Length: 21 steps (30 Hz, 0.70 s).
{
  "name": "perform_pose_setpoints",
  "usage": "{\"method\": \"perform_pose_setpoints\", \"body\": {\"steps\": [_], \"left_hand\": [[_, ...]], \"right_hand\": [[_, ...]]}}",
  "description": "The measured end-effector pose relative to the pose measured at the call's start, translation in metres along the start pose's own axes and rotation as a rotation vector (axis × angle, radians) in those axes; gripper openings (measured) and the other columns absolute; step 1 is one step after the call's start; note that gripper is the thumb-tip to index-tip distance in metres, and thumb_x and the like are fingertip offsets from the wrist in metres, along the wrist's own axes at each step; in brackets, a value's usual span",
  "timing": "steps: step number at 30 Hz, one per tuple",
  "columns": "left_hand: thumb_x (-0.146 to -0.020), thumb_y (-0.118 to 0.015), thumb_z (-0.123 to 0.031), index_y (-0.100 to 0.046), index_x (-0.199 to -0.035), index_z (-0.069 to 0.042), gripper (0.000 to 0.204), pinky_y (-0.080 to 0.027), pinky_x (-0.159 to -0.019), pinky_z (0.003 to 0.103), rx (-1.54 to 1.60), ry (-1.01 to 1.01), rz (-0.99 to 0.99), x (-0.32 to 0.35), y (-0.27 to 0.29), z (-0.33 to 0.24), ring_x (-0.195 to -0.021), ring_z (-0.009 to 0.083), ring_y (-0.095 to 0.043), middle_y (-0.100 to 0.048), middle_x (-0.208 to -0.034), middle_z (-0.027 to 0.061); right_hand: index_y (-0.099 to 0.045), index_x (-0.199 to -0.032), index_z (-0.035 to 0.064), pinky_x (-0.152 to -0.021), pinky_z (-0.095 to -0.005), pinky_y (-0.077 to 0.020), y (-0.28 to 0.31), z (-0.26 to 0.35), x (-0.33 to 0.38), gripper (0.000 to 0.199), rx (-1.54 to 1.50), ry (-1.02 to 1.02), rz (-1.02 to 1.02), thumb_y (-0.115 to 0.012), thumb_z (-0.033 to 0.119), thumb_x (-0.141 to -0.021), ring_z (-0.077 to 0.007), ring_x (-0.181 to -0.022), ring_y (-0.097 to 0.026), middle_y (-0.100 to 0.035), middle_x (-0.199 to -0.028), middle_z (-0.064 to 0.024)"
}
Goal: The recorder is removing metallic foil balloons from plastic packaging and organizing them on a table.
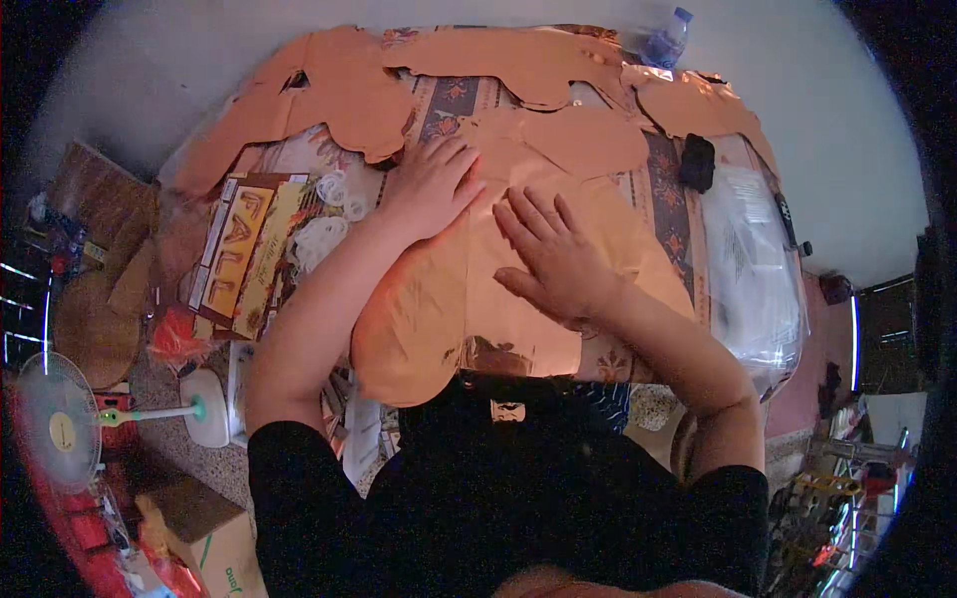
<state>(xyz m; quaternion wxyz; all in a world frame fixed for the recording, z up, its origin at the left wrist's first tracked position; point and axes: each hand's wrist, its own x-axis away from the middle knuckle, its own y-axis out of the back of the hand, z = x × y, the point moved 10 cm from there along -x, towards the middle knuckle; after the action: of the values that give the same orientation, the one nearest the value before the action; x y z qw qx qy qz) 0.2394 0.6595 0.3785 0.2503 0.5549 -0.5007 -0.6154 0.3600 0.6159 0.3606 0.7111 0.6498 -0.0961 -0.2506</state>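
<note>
An orange-copper foil balloon (pixel 419 329), flat and wide, lies across the near part of the table and hangs a little over its front edge. My left hand (pixel 429 186) rests on its upper left part, fingers stretched out and close to one another. Nearer the middle, my right hand (pixel 553 254) is over the foil with its palm down and fingers spread. Neither hand holds anything. A shiny fold of the foil (pixel 523 356) shows at the front edge.
More flat orange foil balloons (pixel 329 95) lie along the table's far side. At the left are a printed balloon package (pixel 244 259) and white ribbon coils (pixel 321 241). A black item (pixel 698 163), clear plastic bags (pixel 753 269) and a bottle (pixel 668 40) lie rightward. A fan (pixel 62 424) stands left.
</note>
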Motion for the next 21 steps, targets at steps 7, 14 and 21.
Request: {"method": "perform_pose_setpoints", "body": {"steps": [7, 14, 21], "left_hand": [[-0.085, -0.054, -0.027, -0.052, -0.111, -0.001, 0.037, -0.038, -0.095, 0.042, -0.027, 0.07, -0.048, -0.003, 0.02, -0.005, -0.115, 0.0311, -0.046, -0.051, -0.121, 0.0166], [-0.085, -0.054, -0.026, -0.052, -0.113, 0.0, 0.038, -0.033, -0.099, 0.044, -0.001, 0.024, -0.052, 0.007, 0.01, 0.001, -0.117, 0.0299, -0.044, -0.051, -0.121, 0.0155], [-0.084, -0.056, -0.029, -0.052, -0.113, -0.001, 0.041, -0.033, -0.1, 0.044, 0.066, 0.01, -0.017, 0.001, 0.006, 0.005, -0.118, 0.0306, -0.043, -0.051, -0.122, 0.0152]], "right_hand": [[-0.027, -0.139, 0.0018, -0.109, -0.0514, -0.0139, -0.002, -0.003, 0.001, 0.073, 0.031, -0.018, -0.007, -0.05, 0.045, -0.085, -0.0374, -0.136, -0.02, -0.024, -0.145, -0.0222], [-0.027, -0.139, 0.0018, -0.11, -0.0514, -0.0126, 0.0, 0.001, 0.004, 0.072, 0.003, -0.006, 0.016, -0.048, 0.046, -0.087, -0.0375, -0.136, -0.019, -0.024, -0.145, -0.0222], [-0.026, -0.14, 0.0023, -0.11, -0.0516, -0.0124, -0.001, -0.003, 0.006, 0.072, 0.014, -0.002, 0.008, -0.048, 0.047, -0.087, -0.0375, -0.136, -0.019, -0.024, -0.145, -0.0222]]}}
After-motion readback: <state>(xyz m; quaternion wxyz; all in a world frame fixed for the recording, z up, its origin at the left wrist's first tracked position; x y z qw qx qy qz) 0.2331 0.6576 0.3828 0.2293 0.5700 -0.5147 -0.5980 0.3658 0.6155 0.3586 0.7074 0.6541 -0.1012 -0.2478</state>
